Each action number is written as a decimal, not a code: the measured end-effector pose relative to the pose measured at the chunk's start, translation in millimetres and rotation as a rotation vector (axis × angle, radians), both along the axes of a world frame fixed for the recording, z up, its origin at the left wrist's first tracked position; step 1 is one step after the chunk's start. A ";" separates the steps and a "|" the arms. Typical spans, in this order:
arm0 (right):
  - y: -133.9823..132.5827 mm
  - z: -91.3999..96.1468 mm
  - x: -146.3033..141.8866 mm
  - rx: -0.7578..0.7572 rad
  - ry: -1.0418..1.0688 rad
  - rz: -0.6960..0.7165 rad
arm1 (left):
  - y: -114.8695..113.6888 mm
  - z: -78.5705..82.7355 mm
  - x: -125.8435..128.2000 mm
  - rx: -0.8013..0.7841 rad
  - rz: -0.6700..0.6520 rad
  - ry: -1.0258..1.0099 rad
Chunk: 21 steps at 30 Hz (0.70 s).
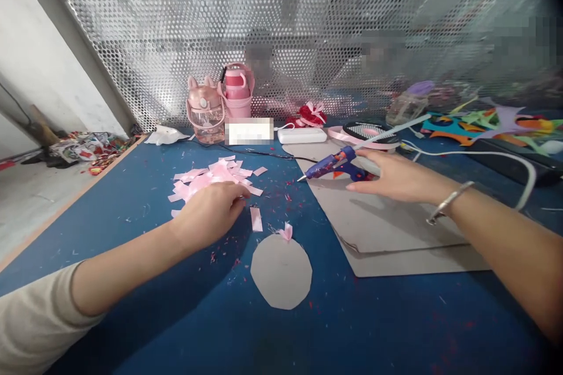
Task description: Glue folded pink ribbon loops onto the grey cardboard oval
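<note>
My left hand (215, 206) rests at the right edge of a pile of cut pink ribbon pieces (211, 174). Its fingers are curled together in a pinch; whatever lies between them is hidden. A single ribbon piece (255, 219) lies just right of that hand. Nearer me is a roughly round grey cardboard disc (281, 272), with a small folded pink ribbon loop (287, 231) at its top edge. My right hand (387, 177) is at the handle of a blue glue gun (329, 163), thumb and fingers apart around it. The gun's nozzle points left, and a long glue stick (396, 130) sticks out behind.
Grey cardboard sheets (396, 222) lie under the glue gun. Along the back stand a clear-and-pink bottle (206, 114), a pink cup (238, 94), a white power strip (302, 136) and a red ribbon bundle (311, 115). Colourful felt scraps (488, 123) and a white cable (484, 153) are at right.
</note>
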State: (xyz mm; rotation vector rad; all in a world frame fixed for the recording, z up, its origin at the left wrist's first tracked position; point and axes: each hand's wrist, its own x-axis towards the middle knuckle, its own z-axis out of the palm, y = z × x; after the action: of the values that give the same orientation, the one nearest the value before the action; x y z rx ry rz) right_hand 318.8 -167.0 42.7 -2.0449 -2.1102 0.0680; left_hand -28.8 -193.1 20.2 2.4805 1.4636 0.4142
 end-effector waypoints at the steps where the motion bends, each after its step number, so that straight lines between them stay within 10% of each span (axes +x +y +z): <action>1: 4.9 -1.7 -4.3 -0.045 0.035 0.042 | -2.7 -0.3 -1.6 -0.013 -0.016 -0.002; 6: 28.3 -6.7 -16.3 -0.201 0.144 0.070 | -11.0 -13.3 -3.7 -0.048 -0.091 -0.084; 21: 17.4 -13.8 -19.7 -0.037 0.276 0.158 | -4.4 -17.2 -1.6 -0.037 0.052 -0.183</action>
State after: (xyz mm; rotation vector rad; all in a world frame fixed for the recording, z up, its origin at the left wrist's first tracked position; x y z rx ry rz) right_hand 299.0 -149.6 28.9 -1.7654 -2.1028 0.3919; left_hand -30.4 -197.5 3.0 2.3116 1.4513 0.6007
